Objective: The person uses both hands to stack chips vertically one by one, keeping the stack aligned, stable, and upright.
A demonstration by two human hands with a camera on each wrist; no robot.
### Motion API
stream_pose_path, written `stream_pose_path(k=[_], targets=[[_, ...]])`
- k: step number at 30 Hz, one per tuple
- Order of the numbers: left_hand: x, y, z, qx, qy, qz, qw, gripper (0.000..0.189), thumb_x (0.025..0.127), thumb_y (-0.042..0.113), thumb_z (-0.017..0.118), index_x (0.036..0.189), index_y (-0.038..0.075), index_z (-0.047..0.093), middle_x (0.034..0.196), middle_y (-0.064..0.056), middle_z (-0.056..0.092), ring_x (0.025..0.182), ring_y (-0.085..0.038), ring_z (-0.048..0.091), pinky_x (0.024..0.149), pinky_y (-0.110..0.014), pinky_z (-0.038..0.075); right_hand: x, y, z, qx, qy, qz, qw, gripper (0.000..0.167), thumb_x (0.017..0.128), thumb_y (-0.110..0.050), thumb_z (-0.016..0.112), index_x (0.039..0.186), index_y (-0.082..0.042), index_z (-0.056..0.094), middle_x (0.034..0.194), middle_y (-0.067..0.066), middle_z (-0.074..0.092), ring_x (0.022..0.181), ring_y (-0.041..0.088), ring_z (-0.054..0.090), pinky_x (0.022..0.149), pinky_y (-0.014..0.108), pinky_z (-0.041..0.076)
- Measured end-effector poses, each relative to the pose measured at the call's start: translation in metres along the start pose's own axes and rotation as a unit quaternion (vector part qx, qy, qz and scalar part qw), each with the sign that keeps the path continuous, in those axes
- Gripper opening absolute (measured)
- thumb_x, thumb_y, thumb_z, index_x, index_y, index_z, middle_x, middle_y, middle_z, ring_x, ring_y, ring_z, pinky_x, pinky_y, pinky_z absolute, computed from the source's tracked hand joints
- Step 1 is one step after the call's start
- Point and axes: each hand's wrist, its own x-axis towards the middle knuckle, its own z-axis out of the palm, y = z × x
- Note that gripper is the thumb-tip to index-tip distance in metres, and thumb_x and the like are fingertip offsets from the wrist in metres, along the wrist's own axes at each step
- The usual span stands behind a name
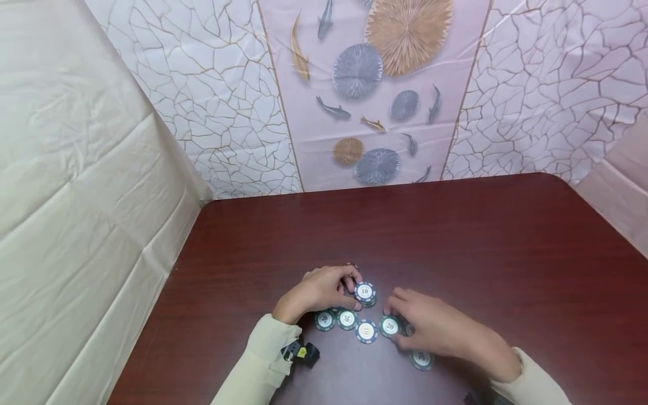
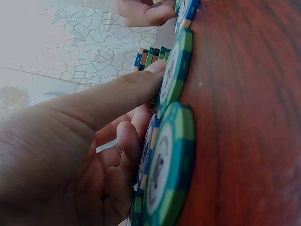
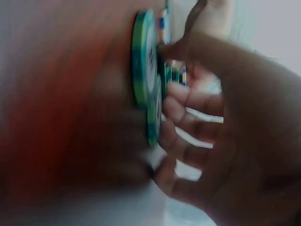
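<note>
My left hand [image 1: 324,288] is at a short stack of poker chips [image 1: 365,292], its thumb and forefinger curled about the stack's left side. On top is a blue-edged chip marked 10; in the left wrist view the stack [image 2: 151,57] shows blue, brown and green edges beyond the thumb. Just right of it, my right hand [image 1: 437,323] pinches a green poker chip [image 1: 390,325] marked 20 between thumb and forefinger. The right wrist view shows that hand [image 3: 202,122] blurred, its other fingers loosely bent close to the tabletop.
Two green chips [image 1: 325,320] and a blue chip [image 1: 367,332] lie in front of the stack. Another green chip [image 1: 421,360] lies below my right hand, and one more is partly hidden under it. The dark red table [image 1: 455,236] meets patterned cloth at its back edge.
</note>
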Motion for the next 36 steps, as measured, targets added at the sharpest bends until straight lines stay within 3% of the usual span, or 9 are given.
stream_pose_path(k=[3, 8, 12, 19, 28, 36], targets=[[0.000, 0.000, 0.001, 0.002, 0.001, 0.000, 1.0000, 0.035, 0.085, 0.041, 0.089, 0.110, 0.035, 0.066, 0.089, 0.018, 0.063, 0.075, -0.004, 0.057, 0.080, -0.037, 0.038, 0.001, 0.000, -0.002, -0.009, -0.013, -0.013, 0.9998, 0.031, 0.081, -0.027, 0.083, 0.105, -0.021, 0.064, 0.097, -0.014, 0.055, 0.083, 0.001, 0.052, 0.072, 0.030, 0.053], [0.003, -0.001, 0.001, 0.005, -0.002, -0.001, 1.0000, 0.036, 0.085, 0.042, 0.089, 0.111, 0.035, 0.065, 0.089, 0.018, 0.063, 0.076, -0.004, 0.058, 0.081, -0.037, 0.039, 0.003, 0.003, -0.006, 0.028, -0.026, -0.007, 0.9993, 0.034, 0.075, -0.021, 0.078, 0.105, -0.019, 0.062, 0.096, -0.013, 0.054, 0.080, 0.001, 0.052, 0.072, 0.026, 0.050], [0.007, 0.001, 0.001, 0.005, -0.008, 0.001, 1.0000, 0.037, 0.086, 0.042, 0.089, 0.113, 0.035, 0.065, 0.091, 0.018, 0.063, 0.078, -0.004, 0.058, 0.082, -0.038, 0.039, 0.004, 0.010, -0.012, 0.055, -0.034, -0.001, 0.9979, 0.033, 0.078, -0.019, 0.076, 0.110, -0.019, 0.067, 0.096, -0.012, 0.053, 0.080, 0.002, 0.053, 0.072, 0.025, 0.049], [0.009, 0.000, 0.002, 0.004, -0.008, -0.002, 1.0000, 0.036, 0.086, 0.041, 0.089, 0.112, 0.034, 0.065, 0.090, 0.017, 0.063, 0.079, -0.004, 0.058, 0.083, -0.038, 0.038, 0.019, 0.015, -0.031, 0.084, -0.075, -0.038, 0.9930, 0.022, 0.089, -0.021, 0.074, 0.111, -0.020, 0.074, 0.091, -0.009, 0.053, 0.076, 0.004, 0.051, 0.066, 0.024, 0.047], [0.006, -0.001, 0.006, 0.007, -0.009, -0.004, 0.9999, 0.037, 0.085, 0.043, 0.089, 0.112, 0.034, 0.065, 0.089, 0.018, 0.063, 0.078, -0.003, 0.057, 0.082, -0.037, 0.038, 0.049, 0.011, -0.039, 0.087, -0.131, -0.037, 0.9869, 0.018, 0.090, -0.019, 0.074, 0.106, -0.015, 0.076, 0.088, -0.007, 0.058, 0.073, 0.004, 0.052, 0.066, 0.025, 0.048], [0.003, 0.001, 0.000, 0.008, -0.005, -0.008, 0.9999, 0.038, 0.085, 0.041, 0.090, 0.114, 0.033, 0.066, 0.089, 0.018, 0.064, 0.079, -0.003, 0.059, 0.082, -0.038, 0.039, 0.054, 0.017, -0.047, 0.101, -0.149, -0.039, 0.9829, 0.013, 0.090, -0.019, 0.074, 0.103, -0.017, 0.076, 0.090, -0.012, 0.063, 0.073, 0.003, 0.057, 0.067, 0.025, 0.051]])
